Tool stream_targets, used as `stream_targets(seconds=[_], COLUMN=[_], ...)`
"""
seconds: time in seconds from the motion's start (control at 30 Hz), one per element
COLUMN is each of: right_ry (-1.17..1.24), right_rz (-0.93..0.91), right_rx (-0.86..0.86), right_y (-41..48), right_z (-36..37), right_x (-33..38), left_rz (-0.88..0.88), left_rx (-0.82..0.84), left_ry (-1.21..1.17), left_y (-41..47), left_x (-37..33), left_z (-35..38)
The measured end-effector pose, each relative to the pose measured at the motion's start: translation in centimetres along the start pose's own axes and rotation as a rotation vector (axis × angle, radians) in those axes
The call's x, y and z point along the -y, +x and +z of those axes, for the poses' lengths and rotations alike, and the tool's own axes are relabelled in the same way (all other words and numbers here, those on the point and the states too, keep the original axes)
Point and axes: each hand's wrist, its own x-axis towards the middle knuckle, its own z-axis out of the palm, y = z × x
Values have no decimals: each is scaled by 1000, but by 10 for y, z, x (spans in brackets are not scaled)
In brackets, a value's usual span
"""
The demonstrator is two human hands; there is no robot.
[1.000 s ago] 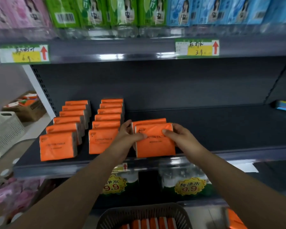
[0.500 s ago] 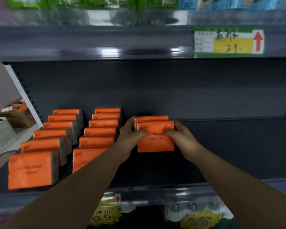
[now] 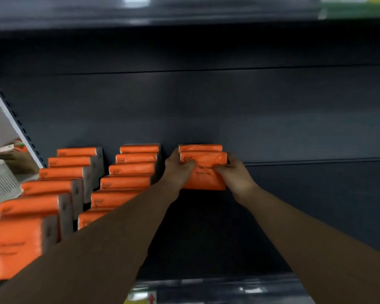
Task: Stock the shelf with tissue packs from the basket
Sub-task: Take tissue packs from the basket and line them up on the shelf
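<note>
Two packs, a front pack (image 3: 204,179) and a rear pack (image 3: 200,148), stand upright face to face between the left grip (image 3: 177,171) and the right grip (image 3: 236,175). Over the last second the pair has travelled from the near edge of the shelf (image 3: 305,216) to its far end. It now stands level with the farthest packs of the left row (image 3: 53,187) and the middle row (image 3: 130,170), just in front of the back panel (image 3: 206,106); whether the rear pack touches the panel cannot be told. The view has closed in with the reach, so the basket, seen below a second ago, is out of frame.

Meaning for the task: a third row is being begun to the right of the two standing rows, from the far end toward the near edge. These two packs appear to be at or very near their place. Letting go and returning to the basket would be the likely next step, since the new row has room for several more packs.

Pose: both forearms stretch forward and converge on the pair. Each grip is clamped on the packs, thumb laid across the orange face of the front pack, the other fingers wrapped round the side and mostly hidden. Left grip lies just beside the far end of the middle row, with a narrow gap between. A white crate (image 3: 0,185) stands beyond the shelf's left end
</note>
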Motion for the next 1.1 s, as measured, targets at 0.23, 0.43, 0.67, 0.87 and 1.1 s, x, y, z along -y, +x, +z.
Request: stream_targets(seconds=[0.23,0.43,0.67,0.87,1.1], right_ry=[-42,-43,-62,-113,-166], right_rz=[-40,-38,-14,15,33], right_rx=[-18,5,1,18,2], right_y=[16,23,30,35,37], right_z=[5,6,7,5,5], right_x=[-9,-14,-16,-19,-20], left_rz=[19,8,3,-2,-37], left_rx=[-25,-64,-91,-100,-121], left_ry=[-44,-33,-32,-13,31], left_y=[16,22,31,38,41], left_x=[4,9,12,18,21], left_z=[9,13,19,22,24])
